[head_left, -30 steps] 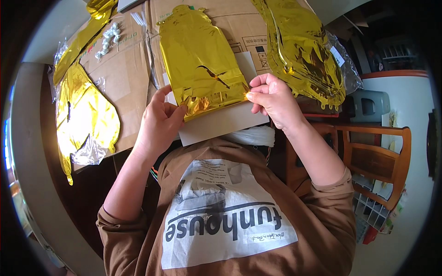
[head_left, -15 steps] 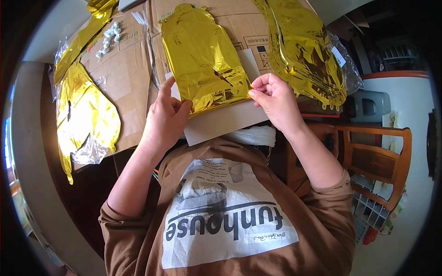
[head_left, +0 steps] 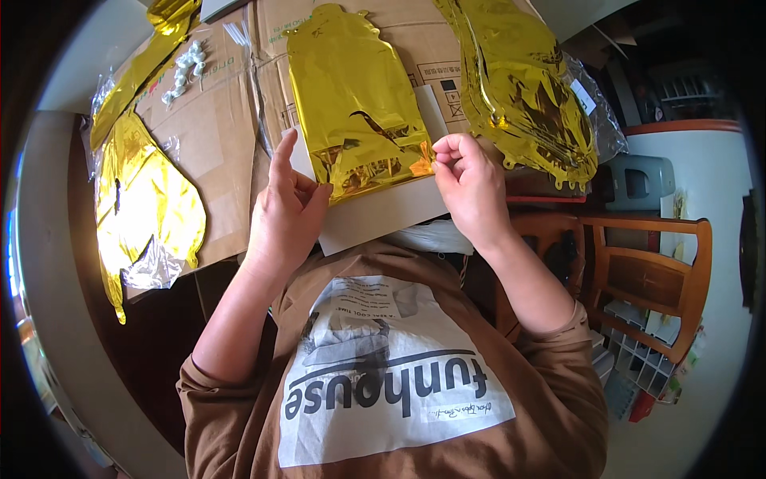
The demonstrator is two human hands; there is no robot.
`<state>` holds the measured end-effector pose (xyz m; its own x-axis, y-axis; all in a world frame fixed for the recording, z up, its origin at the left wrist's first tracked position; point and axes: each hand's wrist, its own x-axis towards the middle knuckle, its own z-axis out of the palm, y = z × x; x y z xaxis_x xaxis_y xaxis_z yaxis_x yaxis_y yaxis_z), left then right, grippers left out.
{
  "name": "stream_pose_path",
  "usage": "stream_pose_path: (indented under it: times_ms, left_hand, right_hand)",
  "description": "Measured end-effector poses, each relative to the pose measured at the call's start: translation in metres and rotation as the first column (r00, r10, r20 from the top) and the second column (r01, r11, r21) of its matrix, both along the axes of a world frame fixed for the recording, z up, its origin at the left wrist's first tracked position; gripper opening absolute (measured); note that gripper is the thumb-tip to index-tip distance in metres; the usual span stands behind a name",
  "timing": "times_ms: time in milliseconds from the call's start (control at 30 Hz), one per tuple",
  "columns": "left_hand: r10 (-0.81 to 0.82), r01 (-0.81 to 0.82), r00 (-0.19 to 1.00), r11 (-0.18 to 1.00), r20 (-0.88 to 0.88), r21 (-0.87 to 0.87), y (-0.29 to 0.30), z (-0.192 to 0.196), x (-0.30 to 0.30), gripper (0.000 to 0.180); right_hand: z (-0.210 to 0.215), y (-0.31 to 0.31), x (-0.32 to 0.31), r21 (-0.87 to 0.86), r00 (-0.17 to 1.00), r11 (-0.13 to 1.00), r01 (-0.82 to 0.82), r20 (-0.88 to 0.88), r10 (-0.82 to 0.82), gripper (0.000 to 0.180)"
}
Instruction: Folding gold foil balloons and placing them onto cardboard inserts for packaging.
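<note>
A flat gold foil balloon [head_left: 355, 88] lies in front of me, its near edge over a pale grey board [head_left: 383, 215]. My left hand [head_left: 287, 207] is at its near left corner, thumb against the foil and the index finger stretched up; the other fingers curl under, partly hidden. At the near right corner, my right hand [head_left: 472, 188] pinches the foil edge between thumb and fingers. The foil is creased and shiny along the near edge, with a small puckered fold beside my right fingertips.
Brown cardboard [head_left: 219, 152] covers the work surface. More gold foil balloons lie at the left [head_left: 148, 195] and right [head_left: 527, 88], partly with clear plastic wrap. A bundle of white pieces [head_left: 183, 72] sits upper left. A wooden chair [head_left: 650, 279] stands at the right.
My right hand has moved slightly down and left, and the foil by its fingertips is now puckered. The balloon shifted a little, and my left hand stays at its corner.
</note>
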<state>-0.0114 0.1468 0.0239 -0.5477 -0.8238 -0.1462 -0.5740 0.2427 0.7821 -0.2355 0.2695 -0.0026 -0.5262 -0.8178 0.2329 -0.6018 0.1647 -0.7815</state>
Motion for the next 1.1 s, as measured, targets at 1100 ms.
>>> stream_pose_path:
  times_ms: [1100]
  left_hand:
    - [-0.692, 0.563, 0.718, 0.517, 0.073, -0.645, -0.023, -0.015, -0.032, 0.045]
  right_hand:
    - [-0.012, 0.01, 0.003, 0.03, 0.673, 0.997, -0.064, -0.737, 0.065, 0.025]
